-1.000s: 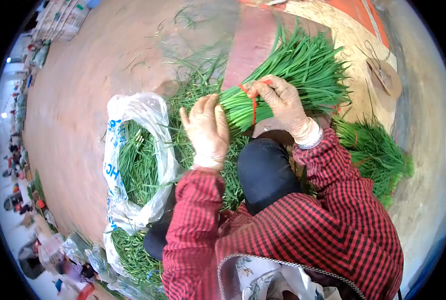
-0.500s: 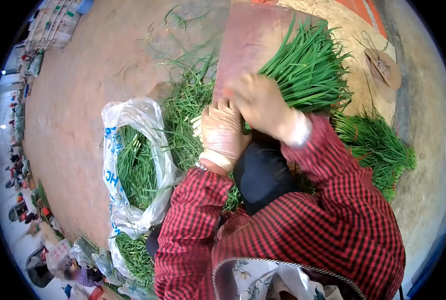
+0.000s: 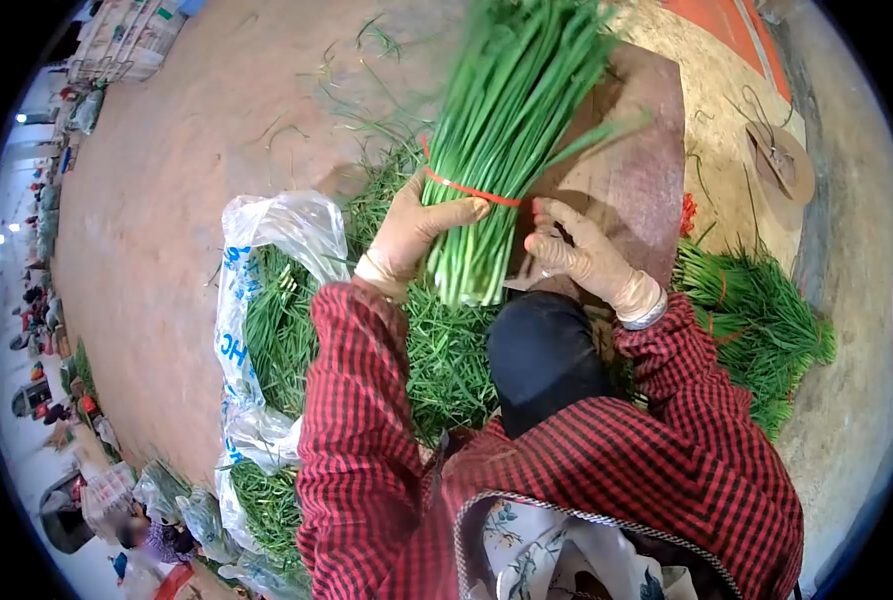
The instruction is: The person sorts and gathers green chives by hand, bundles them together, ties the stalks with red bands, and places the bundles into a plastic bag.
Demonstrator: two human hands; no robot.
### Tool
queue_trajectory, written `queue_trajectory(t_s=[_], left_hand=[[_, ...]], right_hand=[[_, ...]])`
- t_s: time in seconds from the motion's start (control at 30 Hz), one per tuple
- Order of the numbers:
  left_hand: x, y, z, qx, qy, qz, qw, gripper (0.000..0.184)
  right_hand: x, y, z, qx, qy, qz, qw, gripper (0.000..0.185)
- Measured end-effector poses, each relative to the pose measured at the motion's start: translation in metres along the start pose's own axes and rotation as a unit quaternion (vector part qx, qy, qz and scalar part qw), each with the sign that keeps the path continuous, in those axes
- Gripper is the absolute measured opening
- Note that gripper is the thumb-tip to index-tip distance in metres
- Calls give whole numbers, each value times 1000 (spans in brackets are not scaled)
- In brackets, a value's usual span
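A thick bundle of long green stalks stands nearly upright before me, its pale cut ends down and a red band around its lower part. My left hand grips the bundle from the left, thumb across the front just under the band. Just right of the stalks, my right hand has its fingers bent and partly apart, with nothing visible in it. Both hands wear thin pale gloves. Behind the bundle lies a reddish-brown board.
Loose greens lie below the bundle, beside a white plastic bag of greens. Banded bundles lie at the right, below a brown disc with string. My dark knee is between my arms. A person is far lower left.
The bundle has been lifted from the board and swung upright to the left. My left hand now holds it near the band, and my right hand has come away to its right side.
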State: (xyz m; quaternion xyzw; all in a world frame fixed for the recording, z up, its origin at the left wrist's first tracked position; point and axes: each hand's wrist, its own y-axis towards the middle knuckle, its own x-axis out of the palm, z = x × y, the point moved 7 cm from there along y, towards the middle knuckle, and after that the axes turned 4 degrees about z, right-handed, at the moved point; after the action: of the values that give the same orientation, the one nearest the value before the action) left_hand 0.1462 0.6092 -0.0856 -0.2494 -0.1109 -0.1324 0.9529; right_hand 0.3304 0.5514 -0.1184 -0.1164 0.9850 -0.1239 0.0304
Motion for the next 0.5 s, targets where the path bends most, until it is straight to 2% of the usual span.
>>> queue_trajectory(t_s=[0.07,0.13,0.17,0.23,0.27,0.3,0.33,0.4,0.43,0.5], left_hand=[[21,-19,26,66,-28,30,997,65],[40,-31,46,164,-43,32,985,80],[50,-39,54,180,-69,11,981,91],[51,-41,53,240,8,-5,971,97],[54,-41,45,209,13,-31,977,100],[52,-35,33,214,57,-33,975,85],[48,-24,7,120,119,-28,985,70],[36,-10,-19,39,177,-16,983,55],[36,-9,-28,47,276,-39,959,51],[32,-1,-40,70,471,-78,876,43]], right_hand=[[13,4,-31,-46,6,-45,998,90],[21,1,-72,-117,-38,-70,990,106],[24,2,-79,-123,-41,-74,989,106],[19,-2,-109,-256,24,-25,966,101],[19,-4,-112,-199,80,-35,976,91],[17,-5,-109,-169,91,-42,981,88],[19,-2,-100,-144,77,-56,985,86],[26,6,-82,-116,53,-73,989,81],[28,8,-73,-106,48,-74,990,78],[38,8,-67,-103,66,-68,990,73]])
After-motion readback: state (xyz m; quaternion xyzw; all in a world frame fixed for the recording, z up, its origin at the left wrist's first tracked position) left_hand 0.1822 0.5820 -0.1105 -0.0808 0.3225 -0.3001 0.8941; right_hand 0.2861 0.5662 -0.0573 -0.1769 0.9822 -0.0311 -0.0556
